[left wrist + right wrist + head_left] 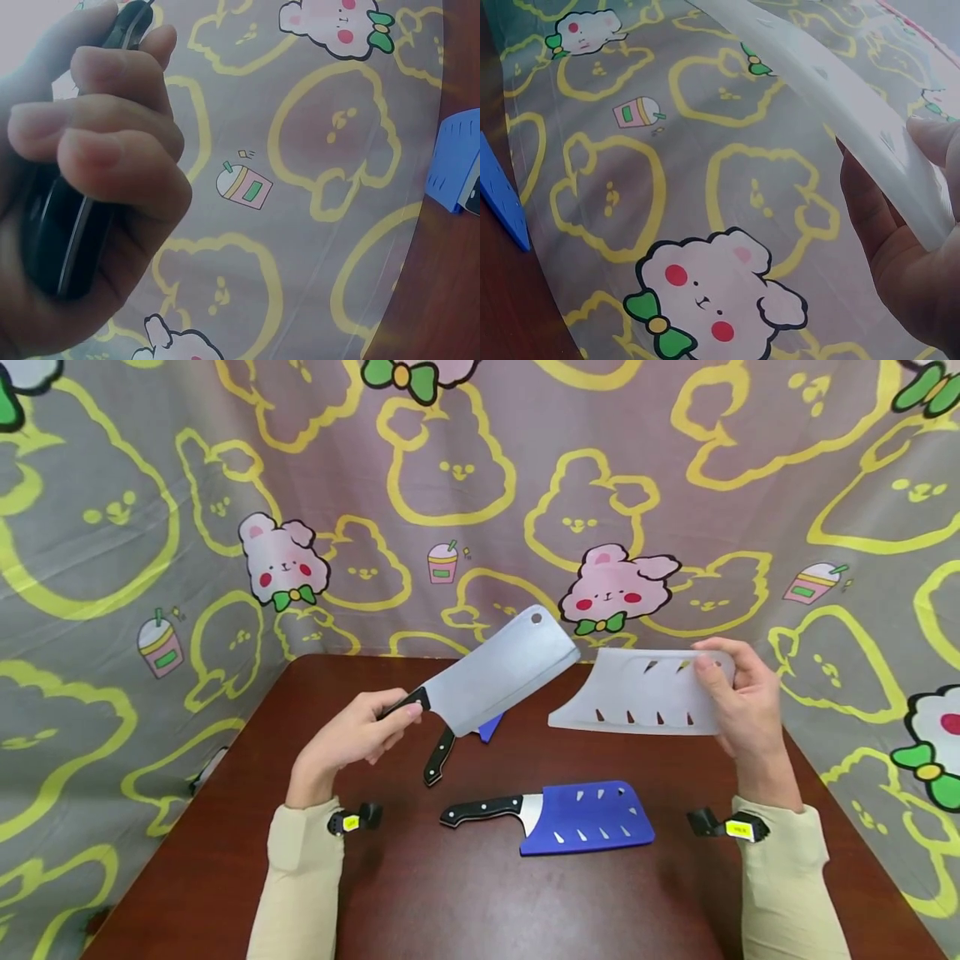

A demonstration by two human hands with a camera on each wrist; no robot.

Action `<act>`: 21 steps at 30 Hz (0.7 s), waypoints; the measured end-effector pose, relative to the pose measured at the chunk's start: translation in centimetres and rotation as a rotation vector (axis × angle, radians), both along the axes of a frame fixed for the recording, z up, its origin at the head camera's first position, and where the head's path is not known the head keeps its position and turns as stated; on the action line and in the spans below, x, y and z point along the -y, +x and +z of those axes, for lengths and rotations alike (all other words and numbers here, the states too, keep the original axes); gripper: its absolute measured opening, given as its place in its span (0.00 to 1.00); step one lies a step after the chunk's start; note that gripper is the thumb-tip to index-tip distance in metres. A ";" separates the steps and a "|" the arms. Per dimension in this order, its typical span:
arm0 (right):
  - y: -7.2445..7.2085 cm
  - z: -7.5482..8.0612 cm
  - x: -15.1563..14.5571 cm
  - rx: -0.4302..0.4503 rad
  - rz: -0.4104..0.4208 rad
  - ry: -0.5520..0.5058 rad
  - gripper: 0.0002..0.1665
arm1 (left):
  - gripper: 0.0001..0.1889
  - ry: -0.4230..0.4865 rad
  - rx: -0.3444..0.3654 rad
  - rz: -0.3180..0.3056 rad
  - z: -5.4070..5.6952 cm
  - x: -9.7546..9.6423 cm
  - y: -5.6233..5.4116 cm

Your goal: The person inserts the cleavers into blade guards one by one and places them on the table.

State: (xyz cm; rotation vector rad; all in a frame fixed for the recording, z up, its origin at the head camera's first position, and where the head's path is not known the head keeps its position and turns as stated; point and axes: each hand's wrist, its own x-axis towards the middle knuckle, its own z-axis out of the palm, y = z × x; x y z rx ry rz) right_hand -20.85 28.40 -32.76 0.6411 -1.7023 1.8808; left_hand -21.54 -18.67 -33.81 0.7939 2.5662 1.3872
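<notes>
My left hand (pixel 360 731) grips the black handle (pixel 64 232) of a cleaver (pixel 502 670), its bare blade tilted up to the right above the table. In my right hand (pixel 750 710) a white blade sheath (pixel 637 693) with slots is pinched between thumb and fingers, its wide flared end facing the cleaver. The blade and the sheath are apart. The right wrist view shows the white sheath (pixel 855 112) nearly edge-on, thumb on one side and fingers on the other. Most of the blade lies outside the left wrist view.
On the brown table (pixel 585 902) lies a second cleaver in a blue sheath (pixel 592 818), handle to the left. Behind the raised blade, another black-handled knife (pixel 440 757) lies partly hidden, with a bit of blue (pixel 490 727) beside it. A patterned curtain (pixel 450 468) surrounds the table's back and sides.
</notes>
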 end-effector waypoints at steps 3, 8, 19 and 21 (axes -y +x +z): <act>0.1 -0.1 0.1 0.010 -0.029 0.011 0.15 | 0.11 0.002 -0.002 -0.003 0.0 0.0 0.1; -0.1 -0.3 0.8 0.017 -0.032 0.018 0.15 | 0.11 -0.005 -0.007 -0.012 0.0 -0.2 0.3; -0.1 -0.3 0.8 0.010 -0.040 0.032 0.15 | 0.08 0.001 -0.003 -0.015 0.0 -0.3 0.4; -0.1 -0.3 0.7 0.009 -0.041 0.032 0.16 | 0.08 0.007 -0.001 -0.015 0.0 -0.3 0.4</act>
